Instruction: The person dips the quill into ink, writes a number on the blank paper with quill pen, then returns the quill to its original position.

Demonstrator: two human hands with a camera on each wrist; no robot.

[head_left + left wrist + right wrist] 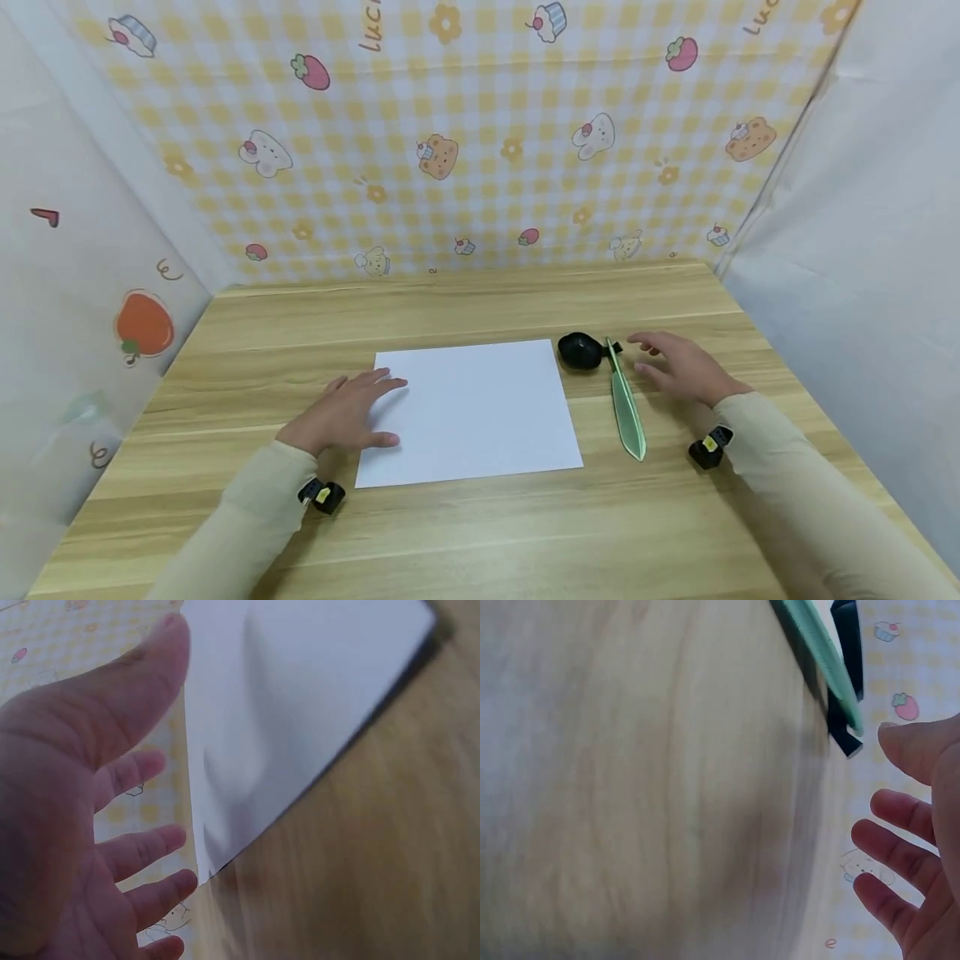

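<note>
A blank white sheet of paper (472, 417) lies flat on the wooden table. My left hand (348, 417), fingers spread, is over its left edge; the left wrist view shows the palm and nothing held. To the paper's right lie a black rounded object (581, 351) with a narrow neck and small flared end, and a slim green feather-shaped object (627, 412) whose thin tip crosses that neck. My right hand (686, 367) is just right of the tip, fingers slightly bent with a gap to the thumb. In the right wrist view the green object (821, 652) is beyond the thumb.
Behind the wooden table (480, 533) hangs a yellow checked cloth (487, 108) with cartoon prints. White cloth sides (862, 208) flank the table left and right. Each wrist carries a small black camera (705, 452) on a strap.
</note>
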